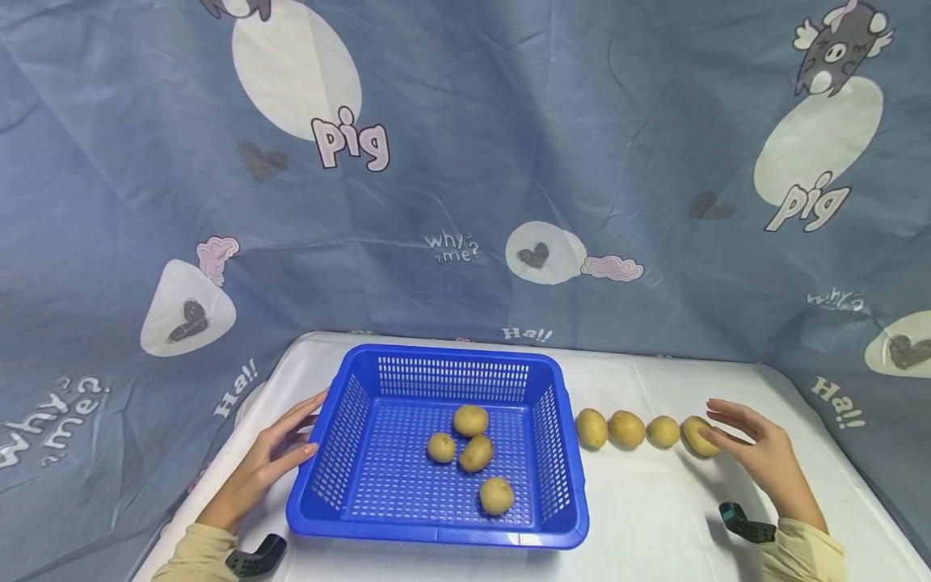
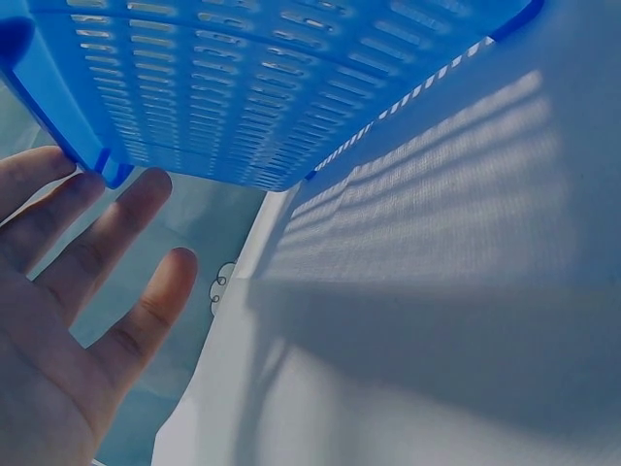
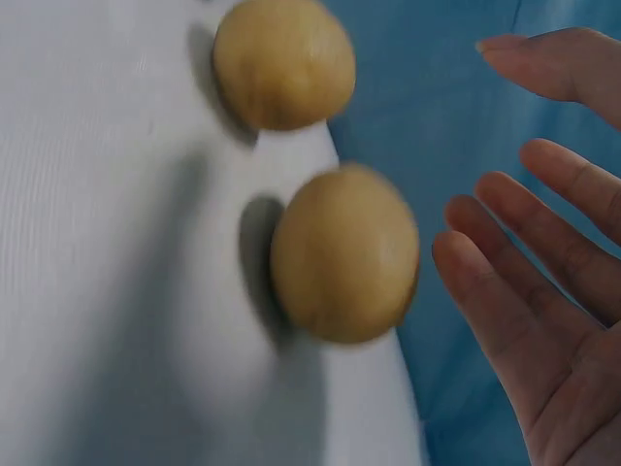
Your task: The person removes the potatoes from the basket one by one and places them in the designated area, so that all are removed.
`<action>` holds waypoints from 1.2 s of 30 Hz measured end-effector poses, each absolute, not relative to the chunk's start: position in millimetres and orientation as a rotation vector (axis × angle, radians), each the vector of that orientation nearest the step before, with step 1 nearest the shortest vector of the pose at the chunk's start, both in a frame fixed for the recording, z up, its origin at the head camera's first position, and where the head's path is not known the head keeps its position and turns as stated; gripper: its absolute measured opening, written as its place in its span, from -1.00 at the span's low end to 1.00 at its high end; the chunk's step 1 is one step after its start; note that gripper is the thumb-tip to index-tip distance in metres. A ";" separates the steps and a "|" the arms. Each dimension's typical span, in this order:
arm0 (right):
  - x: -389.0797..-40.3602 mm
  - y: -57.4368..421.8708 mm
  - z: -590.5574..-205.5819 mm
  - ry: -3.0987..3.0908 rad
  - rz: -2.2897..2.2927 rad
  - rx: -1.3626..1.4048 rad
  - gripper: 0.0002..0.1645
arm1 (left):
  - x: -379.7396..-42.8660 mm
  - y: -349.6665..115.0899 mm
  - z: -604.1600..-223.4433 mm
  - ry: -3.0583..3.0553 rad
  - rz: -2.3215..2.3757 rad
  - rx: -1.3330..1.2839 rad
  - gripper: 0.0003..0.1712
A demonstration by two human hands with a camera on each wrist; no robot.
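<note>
A blue plastic basket (image 1: 436, 533) stands on the white table, with several potatoes lying loose on its bottom, one of them a potato (image 1: 497, 495) near the front wall. My left hand (image 1: 265, 465) is at the basket's left side, fingers extended along its rim; the left wrist view shows the fingertips (image 2: 150, 189) right at the rim's edge. To the right of the basket several potatoes lie in a row. My right hand (image 1: 764, 453) hovers at the row's right end, over the last potato (image 1: 700, 436), its fingers spread and holding nothing. In the right wrist view that potato (image 3: 344, 254) sits just beside the fingertips.
The white table (image 1: 640, 517) ends at a blue printed cloth (image 1: 451, 194) that hangs behind and along both sides. Within the row, a potato (image 1: 592, 428) lies close to the basket's right wall. Dark devices are worn at both wrists.
</note>
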State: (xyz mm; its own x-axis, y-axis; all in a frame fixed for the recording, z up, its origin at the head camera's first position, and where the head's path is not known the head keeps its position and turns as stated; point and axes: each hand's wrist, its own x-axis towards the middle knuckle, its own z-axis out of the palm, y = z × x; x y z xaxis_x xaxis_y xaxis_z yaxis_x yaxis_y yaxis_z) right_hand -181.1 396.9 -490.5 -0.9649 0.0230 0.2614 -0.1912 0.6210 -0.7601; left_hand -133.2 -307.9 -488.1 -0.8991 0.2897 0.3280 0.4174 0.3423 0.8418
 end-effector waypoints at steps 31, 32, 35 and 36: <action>-207.6 283.8 -432.9 -2.622 1.327 0.612 -0.38 | -132.5 -306.9 -486.9 -2.465 -1.624 -0.669 -0.26; -208.4 280.5 -431.6 -2.625 1.331 0.617 -0.38 | -132.4 -306.8 -486.9 -2.466 -1.623 -0.668 -0.26; -211.2 270.4 -427.5 -2.622 1.358 0.660 -0.39 | -131.9 -306.7 -487.0 -2.471 -1.609 -0.657 -0.25; -212.4 267.0 -426.2 -2.616 1.363 0.681 -0.39 | -131.8 -306.7 -486.9 -2.473 -1.605 -0.654 -0.25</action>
